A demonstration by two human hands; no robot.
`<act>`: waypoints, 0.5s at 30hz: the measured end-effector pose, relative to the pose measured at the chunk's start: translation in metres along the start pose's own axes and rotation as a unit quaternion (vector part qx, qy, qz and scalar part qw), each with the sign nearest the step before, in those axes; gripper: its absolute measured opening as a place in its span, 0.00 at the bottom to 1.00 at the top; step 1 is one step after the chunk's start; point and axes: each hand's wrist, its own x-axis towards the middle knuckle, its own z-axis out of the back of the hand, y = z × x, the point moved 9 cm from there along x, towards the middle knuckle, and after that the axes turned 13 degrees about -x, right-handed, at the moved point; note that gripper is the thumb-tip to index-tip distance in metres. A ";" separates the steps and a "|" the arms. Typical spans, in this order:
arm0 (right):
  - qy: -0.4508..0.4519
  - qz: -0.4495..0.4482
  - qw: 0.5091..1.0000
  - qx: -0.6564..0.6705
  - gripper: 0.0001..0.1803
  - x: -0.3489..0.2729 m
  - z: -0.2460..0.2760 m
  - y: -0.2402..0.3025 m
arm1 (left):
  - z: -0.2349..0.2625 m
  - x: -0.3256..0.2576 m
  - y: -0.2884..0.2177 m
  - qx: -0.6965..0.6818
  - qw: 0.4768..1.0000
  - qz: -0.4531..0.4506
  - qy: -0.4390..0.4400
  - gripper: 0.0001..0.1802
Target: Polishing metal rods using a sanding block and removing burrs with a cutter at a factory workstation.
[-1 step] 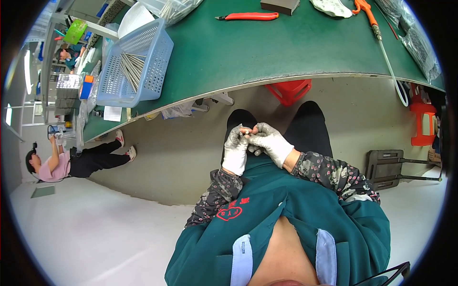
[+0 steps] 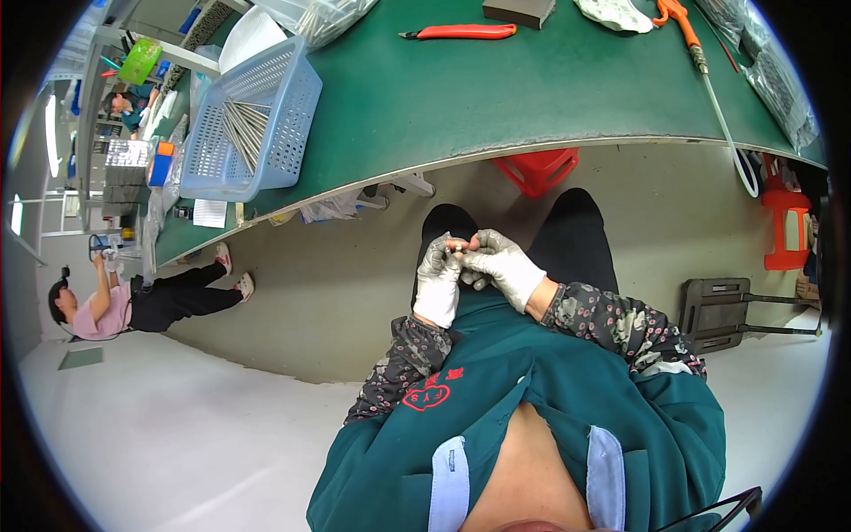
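Both gloved hands, left hand and right hand, meet fingertip to fingertip over the lap, pinching a tiny part too small to identify, well below the green counter edge, where a blue plastic basket holds thin metal rods.

The left hand and the right hand wear white gloves with grey, dirty fingers. The sleeves are dark with a small pink and grey flower pattern. The apron is dark green with a red mark, and its straps are light blue. The table is green with a pale edge. The basket is light blue. The pliers have red handles. The stool is red.
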 end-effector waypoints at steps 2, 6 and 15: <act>-0.001 -0.004 1.000 -0.010 0.07 0.001 0.002 -0.002 | -0.001 0.000 -0.002 0.028 0.999 -0.015 0.016 0.09; -0.012 -0.005 1.000 0.007 0.07 0.001 0.006 -0.002 | -0.002 0.000 -0.001 0.005 1.000 0.008 -0.002 0.09; -0.017 -0.001 1.000 -0.003 0.07 0.002 0.007 -0.001 | -0.005 -0.001 -0.004 0.032 0.999 0.014 0.009 0.09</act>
